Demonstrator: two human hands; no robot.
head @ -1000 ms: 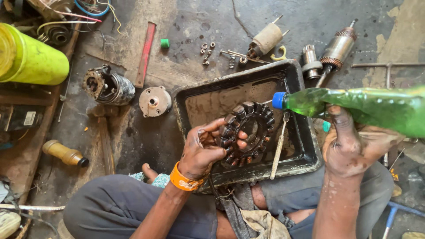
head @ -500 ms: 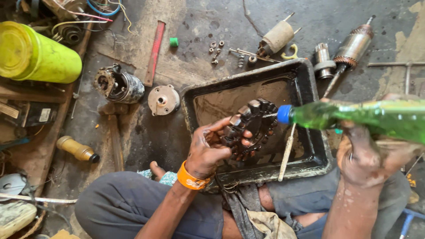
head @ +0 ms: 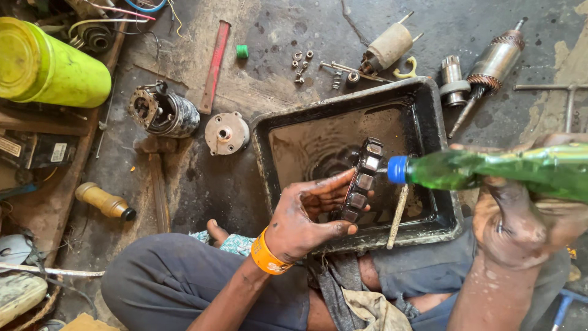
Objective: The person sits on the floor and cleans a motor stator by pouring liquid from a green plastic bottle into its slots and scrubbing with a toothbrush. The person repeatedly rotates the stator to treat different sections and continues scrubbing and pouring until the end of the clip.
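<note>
Gripping the ring-shaped stator (head: 361, 181) by its lower rim, the left hand (head: 306, 220) is pinching it between thumb and curled fingers and holding it on edge, so that the metal poles around its rim are facing sideways and anything wet is free to run off downward. That hand, wearing an orange wristband (head: 266, 254), is keeping the part directly above the black metal tray (head: 422, 98), which appears to be holding a shallow pool of dark liquid; holding it there likely means drips are landing back in the tray rather than on the person's lap or the floor. The right hand (head: 520, 214) is wrapping firmly around the body of a green plastic bottle (head: 502, 168), laying it almost level with its blue cap (head: 397, 170) pointing at the stator's upper side, the nozzle sitting just beside the metal, seemingly so the liquid is hitting the part at close range. A thin pale stick or brush handle (head: 397, 216) is leaning inside the tray, near the left hand. Beyond the tray's far rim, small bolts and nuts (head: 300, 64) are lying grouped together, near a wound armature (head: 496, 61) and a cylindrical motor piece (head: 387, 46). Left of the tray, a round end cover (head: 226, 133) and a motor housing (head: 162, 112) are sitting side by side on the stained floor, with a yellow-green container (head: 49, 64) lying on its side farther off.
</note>
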